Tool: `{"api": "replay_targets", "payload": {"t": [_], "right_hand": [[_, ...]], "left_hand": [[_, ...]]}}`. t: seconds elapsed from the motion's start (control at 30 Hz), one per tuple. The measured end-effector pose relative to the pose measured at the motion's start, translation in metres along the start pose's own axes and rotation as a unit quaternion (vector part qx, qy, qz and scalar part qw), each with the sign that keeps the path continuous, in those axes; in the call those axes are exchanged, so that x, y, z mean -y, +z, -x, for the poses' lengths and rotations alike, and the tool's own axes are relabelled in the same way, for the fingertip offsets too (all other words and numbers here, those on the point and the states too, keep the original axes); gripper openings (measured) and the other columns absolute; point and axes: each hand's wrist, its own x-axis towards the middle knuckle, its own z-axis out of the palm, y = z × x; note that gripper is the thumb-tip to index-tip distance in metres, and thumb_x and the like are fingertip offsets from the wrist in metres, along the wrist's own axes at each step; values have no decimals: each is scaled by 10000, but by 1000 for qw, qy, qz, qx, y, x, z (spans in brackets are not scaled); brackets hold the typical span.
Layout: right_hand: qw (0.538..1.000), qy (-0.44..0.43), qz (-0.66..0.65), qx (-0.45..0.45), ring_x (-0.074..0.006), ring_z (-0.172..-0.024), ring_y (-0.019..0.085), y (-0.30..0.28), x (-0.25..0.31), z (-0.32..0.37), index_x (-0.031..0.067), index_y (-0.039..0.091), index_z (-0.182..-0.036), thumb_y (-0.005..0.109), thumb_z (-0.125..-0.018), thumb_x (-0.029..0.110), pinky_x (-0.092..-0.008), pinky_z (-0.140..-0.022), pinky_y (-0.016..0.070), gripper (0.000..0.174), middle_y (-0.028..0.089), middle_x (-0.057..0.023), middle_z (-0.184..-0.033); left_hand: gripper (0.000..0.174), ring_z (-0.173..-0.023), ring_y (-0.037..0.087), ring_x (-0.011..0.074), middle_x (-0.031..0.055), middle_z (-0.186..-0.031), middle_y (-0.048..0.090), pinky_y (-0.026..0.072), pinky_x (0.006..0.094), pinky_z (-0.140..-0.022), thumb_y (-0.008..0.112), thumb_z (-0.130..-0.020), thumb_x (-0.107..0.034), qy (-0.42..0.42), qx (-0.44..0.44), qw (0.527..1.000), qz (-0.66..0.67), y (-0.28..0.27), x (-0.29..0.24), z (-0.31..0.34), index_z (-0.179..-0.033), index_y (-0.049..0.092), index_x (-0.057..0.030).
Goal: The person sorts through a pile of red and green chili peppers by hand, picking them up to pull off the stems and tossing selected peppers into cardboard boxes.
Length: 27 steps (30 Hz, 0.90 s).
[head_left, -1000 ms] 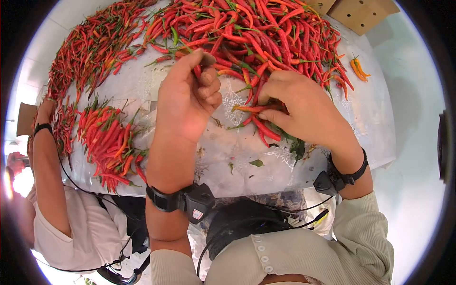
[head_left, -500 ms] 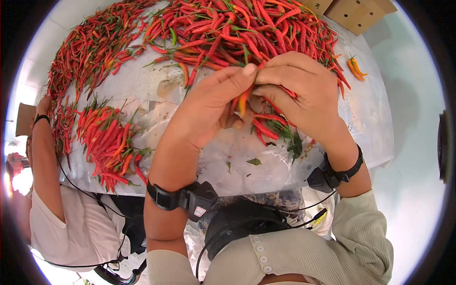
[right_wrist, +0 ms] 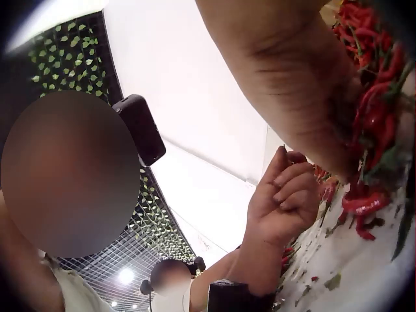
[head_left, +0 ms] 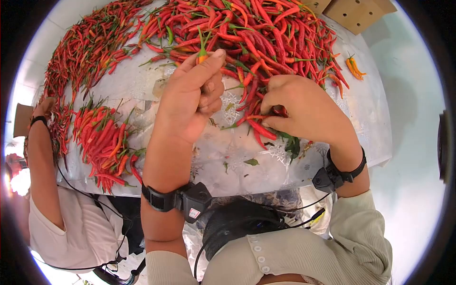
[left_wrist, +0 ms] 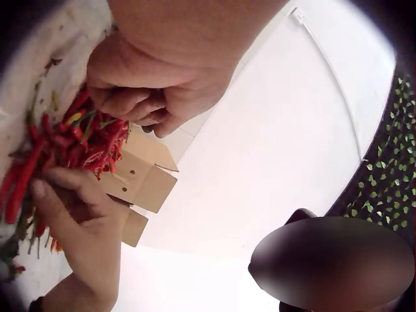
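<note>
In the head view the left hand [head_left: 190, 95] pinches a chilli [head_left: 203, 56] between thumb and curled fingers; its orange top and green stem stick up. The right hand [head_left: 306, 107] has its fingers bent down over red chillies [head_left: 260, 129] at the near edge of the big heap [head_left: 280, 42]; what its fingertips hold is partly hidden. In the left wrist view the right hand [left_wrist: 81, 227] has thumb and fingertips at a red chilli [left_wrist: 25, 185]. The right wrist view shows the left hand [right_wrist: 283, 201] with curled fingers, apart from the right hand [right_wrist: 292, 84].
A smaller chilli pile [head_left: 107, 142] lies on the left of the plastic-covered table [head_left: 228, 178], with another large heap [head_left: 90, 47] behind it. Orange chillies [head_left: 354, 67] lie at the right. Cardboard boxes [head_left: 358, 14] stand at the back. Another person's arm [head_left: 45, 171] reaches in at far left.
The hands met over the chillies half a second ago; now they are apart. The left hand has moved left with a chilli, and the right hand has lowered to the loose chillies.
</note>
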Motion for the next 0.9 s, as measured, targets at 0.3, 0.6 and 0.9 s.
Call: {"api": "replay_targets", "payload": {"t": [0.3,0.6,0.9], "right_hand": [[906,130,-375,-147,-56,-712,566,-17,2,-9,18,589,-919,632,-836,124,-223,-568,446,141,611,-18,-791],[853,78,-464,-226,-86,-837,582,-12,6,-12,6,531,-956,586,-848,32,-236,-725,483,124,598,-34,-882],[892,53,-375,-247,-75,-789,578,-4,8,-14,11,566,-947,640,-823,69,-231,-682,471,156,617,-29,-862]], "left_hand": [[171,-384,294,20,-63,-523,350,223,178,-345,515,-924,-214,-16,-11,1000,-20,3,-1,1,-801,471,-104],[110,-402,297,16,-67,-536,345,219,174,-359,556,-900,-196,-17,17,1000,-17,8,-1,5,-888,541,-88],[176,-419,305,9,-80,-581,433,207,188,-390,704,-784,-133,13,14,1000,-8,9,3,8,-915,603,-70]]}}
